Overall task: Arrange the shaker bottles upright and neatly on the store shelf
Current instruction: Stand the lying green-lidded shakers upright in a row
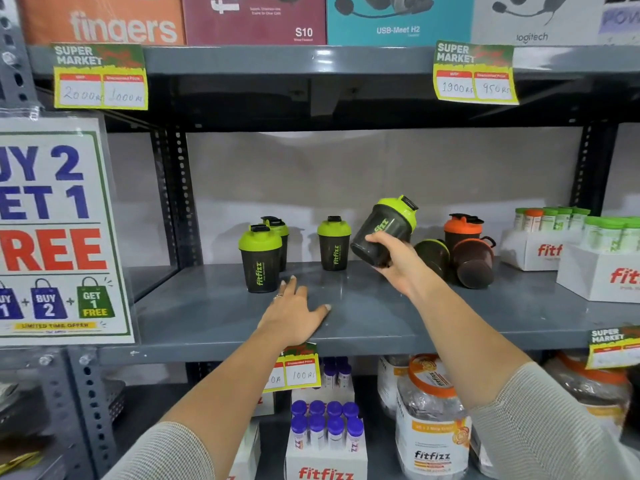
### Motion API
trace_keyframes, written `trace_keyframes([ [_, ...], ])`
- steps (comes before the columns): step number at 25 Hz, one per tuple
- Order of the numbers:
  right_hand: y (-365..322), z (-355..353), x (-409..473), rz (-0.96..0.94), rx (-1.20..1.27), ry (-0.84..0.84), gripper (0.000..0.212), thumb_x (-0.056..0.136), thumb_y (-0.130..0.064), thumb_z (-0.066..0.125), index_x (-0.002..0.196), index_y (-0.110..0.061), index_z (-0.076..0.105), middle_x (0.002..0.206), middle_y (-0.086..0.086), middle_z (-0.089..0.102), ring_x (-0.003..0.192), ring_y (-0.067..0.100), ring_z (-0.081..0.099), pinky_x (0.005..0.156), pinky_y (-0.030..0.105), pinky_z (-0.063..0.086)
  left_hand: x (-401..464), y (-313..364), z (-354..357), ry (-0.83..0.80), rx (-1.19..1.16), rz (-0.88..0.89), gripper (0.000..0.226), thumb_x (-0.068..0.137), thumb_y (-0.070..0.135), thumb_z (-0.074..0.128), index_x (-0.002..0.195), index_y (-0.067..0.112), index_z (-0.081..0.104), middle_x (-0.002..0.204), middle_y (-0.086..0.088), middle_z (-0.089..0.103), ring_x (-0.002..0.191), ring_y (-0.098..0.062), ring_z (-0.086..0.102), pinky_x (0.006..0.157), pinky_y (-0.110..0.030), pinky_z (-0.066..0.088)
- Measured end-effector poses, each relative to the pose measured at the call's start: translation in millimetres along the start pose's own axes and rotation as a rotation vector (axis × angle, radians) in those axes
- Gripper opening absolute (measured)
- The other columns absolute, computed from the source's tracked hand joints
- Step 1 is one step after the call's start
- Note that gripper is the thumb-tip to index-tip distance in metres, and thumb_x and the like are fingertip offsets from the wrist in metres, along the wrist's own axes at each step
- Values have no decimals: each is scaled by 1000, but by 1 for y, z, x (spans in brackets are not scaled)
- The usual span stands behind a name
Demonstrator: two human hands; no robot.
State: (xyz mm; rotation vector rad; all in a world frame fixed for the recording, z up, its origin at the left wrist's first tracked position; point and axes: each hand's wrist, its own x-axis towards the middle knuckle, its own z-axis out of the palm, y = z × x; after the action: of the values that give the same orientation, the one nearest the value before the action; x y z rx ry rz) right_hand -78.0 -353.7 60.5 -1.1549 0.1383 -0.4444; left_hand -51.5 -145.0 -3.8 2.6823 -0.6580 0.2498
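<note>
The right hand (394,261) grips a green-lidded shaker bottle (384,230) by its dark lower body, holding it tilted above the grey metal shelf (381,317), lid up and to the right. The left hand (294,313) lies flat and empty on the shelf with its fingers spread, fingertips just beside the front-left upright shaker (260,258). A second green-lidded shaker (277,237) stands close behind that one, and a third (334,243) stands alone further right, near the held bottle. To the right of the hand, a green-lidded shaker (433,254) and a dark brownish shaker (472,263) lie on their sides, touching each other, bases facing forward. An orange-lidded shaker (463,230) stands upright just behind them. White Fitfizz cartons (533,251) of tubes occupy the shelf's right end.
</note>
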Motion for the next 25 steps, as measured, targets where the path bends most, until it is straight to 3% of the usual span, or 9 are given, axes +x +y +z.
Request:
trace_keyframes([
  [4, -4, 15, 18, -142, -303, 51, 37, 69, -12, 84, 99, -16, 63, 100, 7, 70, 85, 16, 68, 73, 28, 53, 3, 0, 2, -16, 8, -22, 78, 93, 61, 38, 152, 12, 25, 165, -8, 2, 151, -28, 2, 120, -44, 17],
  [7, -1, 22, 29, -233, -736, 291, 89, 56, -29, 92, 126, -6, 42, 114, 11, 64, 105, 29, 63, 86, 38, 54, 5, 0, 4, -41, 19, -49, 81, 92, 63, 36, 153, 13, 22, 165, -6, 1, 151, -28, 3, 120, -45, 18],
  [9, 10, 30, 24, -267, -939, 426, 108, 55, -36, 93, 135, -1, 30, 121, 19, 62, 113, 37, 61, 90, 42, 51, 6, 0, 4, -39, 20, -51, 81, 91, 64, 36, 153, 13, 22, 165, -6, 1, 151, -28, 4, 120, -45, 19],
  [15, 54, 60, 13, -308, -959, 497, 101, 50, -46, 94, 118, -6, 31, 115, 18, 65, 107, 37, 64, 76, 43, 53, 6, -2, 5, -8, 12, -47, 81, 91, 63, 38, 153, 13, 23, 164, -8, 5, 150, -30, 8, 119, -46, 22],
  [19, 69, 67, 12, -308, -995, 491, 103, 49, -49, 94, 119, -4, 32, 123, 19, 59, 110, 38, 62, 78, 45, 53, 4, -3, 6, 7, -15, -41, 81, 90, 63, 39, 152, 13, 24, 164, -10, 8, 149, -33, 15, 118, -46, 24],
  [25, 78, 61, 16, -232, -1025, 437, 108, 48, -51, 93, 122, -6, 30, 118, 21, 62, 111, 38, 61, 81, 45, 53, 1, 1, 3, -27, 22, -58, 81, 91, 58, 39, 153, 8, 23, 163, -11, 11, 147, -35, 19, 116, -44, 24],
])
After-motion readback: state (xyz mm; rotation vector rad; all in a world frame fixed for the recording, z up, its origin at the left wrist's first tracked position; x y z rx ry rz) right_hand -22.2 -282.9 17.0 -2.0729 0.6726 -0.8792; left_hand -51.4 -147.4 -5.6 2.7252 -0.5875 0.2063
